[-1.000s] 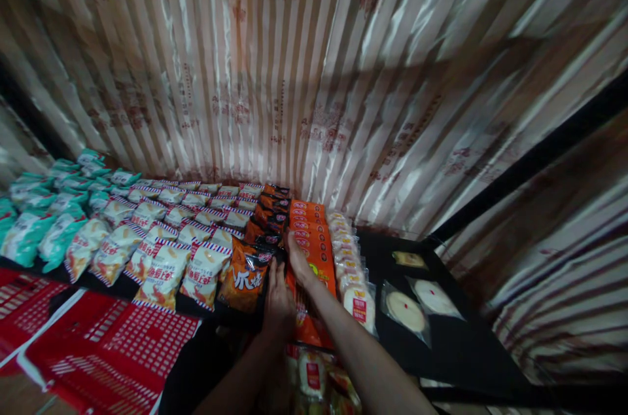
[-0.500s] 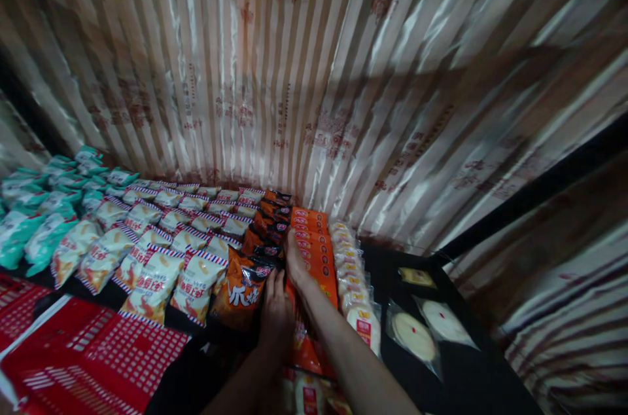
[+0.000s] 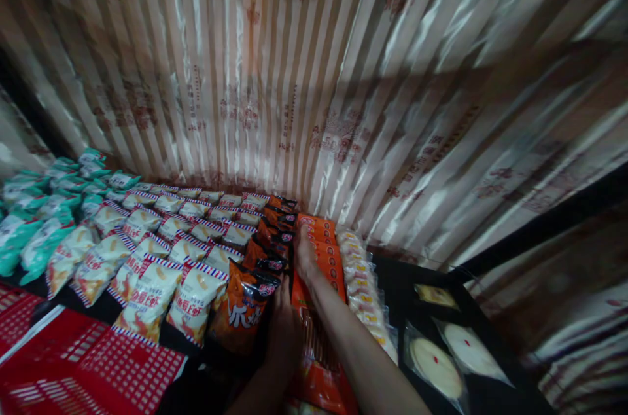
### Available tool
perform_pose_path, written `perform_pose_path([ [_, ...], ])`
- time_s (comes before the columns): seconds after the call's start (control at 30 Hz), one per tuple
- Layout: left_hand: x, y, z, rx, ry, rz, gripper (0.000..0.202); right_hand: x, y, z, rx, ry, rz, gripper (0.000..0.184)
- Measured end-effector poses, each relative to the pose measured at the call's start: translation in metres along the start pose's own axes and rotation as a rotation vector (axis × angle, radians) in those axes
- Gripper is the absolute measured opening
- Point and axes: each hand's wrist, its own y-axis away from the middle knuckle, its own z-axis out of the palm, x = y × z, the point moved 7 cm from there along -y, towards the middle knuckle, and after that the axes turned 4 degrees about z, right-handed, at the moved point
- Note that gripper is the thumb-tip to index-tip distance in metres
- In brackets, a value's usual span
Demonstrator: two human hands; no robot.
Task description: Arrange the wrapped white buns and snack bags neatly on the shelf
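We seem to stand at a shop display or market stall. Left of our hands, snack packets (image 3: 147, 284) lie in neat rows by kind on a dark shelf (image 3: 392, 271), with teal packets (image 3: 29, 232) farther left. Wrapped round cakes (image 3: 434, 366) sit to the right, and striped satin cloth (image 3: 294, 74) hangs behind.

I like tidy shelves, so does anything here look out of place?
Mostly neat rows. On the black shelf at right, three clear-wrapped round cakes lie loose and scattered, not in a row like the snack packets.
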Motion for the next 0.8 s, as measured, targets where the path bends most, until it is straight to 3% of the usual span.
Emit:
perform_pose_path([
  [0.27,0.003,-0.005,0.004,-0.088,0.004,-0.048,0.061,0.003,-0.025,-0.004,0.073,-0.056,0.116,0.044],
  [0.53,0.0,-0.009,0.009,-0.111,0.023,-0.059,0.06,0.024,-0.019,0.009,0.08,-0.176,0.329,0.056],
  [0.8,0.003,-0.01,0.006,-0.104,0.042,-0.087,0.058,0.031,-0.02,0.007,0.105,-0.201,0.338,0.054],
])
